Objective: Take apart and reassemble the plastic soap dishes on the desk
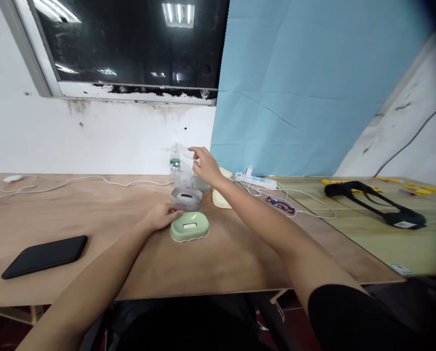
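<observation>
A light green soap dish (189, 226) with a slot in its middle sits on the wooden table in front of me. My left hand (162, 216) is closed at its back left corner, thumb on the rim. Just behind stands a grey soap dish (187, 199), apparently stacked. Farther back, my right hand (206, 163) is raised with index finger and thumb curled around something faint and see-through that I cannot make out. Below and left of it are a clear plastic bottle (174, 162) with a green label and clear plastic cups (182, 176). Cream-coloured dishes (220, 199) are partly hidden by my right forearm.
A black phone-like slab (45, 256) lies at the left. White cables run along the back to a power strip (256, 182). A dark red coiled object (281, 204) lies at the right. Beyond the seam is a black strap-like frame (377, 204) near yellow tools.
</observation>
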A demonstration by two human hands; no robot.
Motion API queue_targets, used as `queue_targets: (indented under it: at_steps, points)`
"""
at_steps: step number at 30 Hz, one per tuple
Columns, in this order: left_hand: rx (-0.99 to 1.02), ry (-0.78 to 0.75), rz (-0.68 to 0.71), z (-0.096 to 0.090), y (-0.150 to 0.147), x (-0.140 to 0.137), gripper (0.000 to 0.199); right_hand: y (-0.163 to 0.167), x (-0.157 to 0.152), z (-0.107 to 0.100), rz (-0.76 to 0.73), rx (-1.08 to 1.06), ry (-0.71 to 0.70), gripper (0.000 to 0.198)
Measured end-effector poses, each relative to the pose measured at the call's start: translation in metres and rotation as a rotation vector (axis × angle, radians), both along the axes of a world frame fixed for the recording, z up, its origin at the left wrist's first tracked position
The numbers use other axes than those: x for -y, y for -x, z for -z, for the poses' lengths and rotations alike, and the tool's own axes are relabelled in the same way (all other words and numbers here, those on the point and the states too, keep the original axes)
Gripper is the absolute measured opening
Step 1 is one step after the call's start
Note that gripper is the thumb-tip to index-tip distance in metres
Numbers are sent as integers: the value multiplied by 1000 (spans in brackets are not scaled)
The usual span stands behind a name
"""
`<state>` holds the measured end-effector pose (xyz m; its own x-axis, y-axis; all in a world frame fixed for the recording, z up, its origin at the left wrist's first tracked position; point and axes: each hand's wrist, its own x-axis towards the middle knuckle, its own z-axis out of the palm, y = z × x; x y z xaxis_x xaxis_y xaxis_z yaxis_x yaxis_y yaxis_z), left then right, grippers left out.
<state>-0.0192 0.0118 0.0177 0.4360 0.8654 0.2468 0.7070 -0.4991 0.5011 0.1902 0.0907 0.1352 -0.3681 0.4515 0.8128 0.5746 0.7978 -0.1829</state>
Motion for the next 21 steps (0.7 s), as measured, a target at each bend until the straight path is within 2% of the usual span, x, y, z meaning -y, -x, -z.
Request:
queue_targets:
  at_steps: [2,4,6,8,10,13,16,19,21]
  points:
    - [47,-87,-88,-2,2,0,51,-4,24,8,-92,-84,17,44]
    - [114,-169,-166,-5,5,0,55,-7,45,20,-207,-216,98,37]
    - [189,-225,-182,-9,5,3,59,-9,62,34,-340,-403,230,34]
    - [245,-266,-142,-13,4,7,60,-10,73,50,-445,-581,379,37]
    - [262,-295,-99,-16,0,12,55,-12,78,68,-490,-708,518,41]
    - [245,-304,-68,-17,-6,17,49,-18,76,94,-449,-793,678,41]
    - [278,-306,-87,-16,-9,17,52,-26,73,111,-295,-692,706,44]
    - [317,-266,-111,-14,-9,13,52,-38,74,118,-129,-395,591,47]
    - [310,-206,-83,-12,-7,10,51,-43,75,118,-86,-216,571,46]
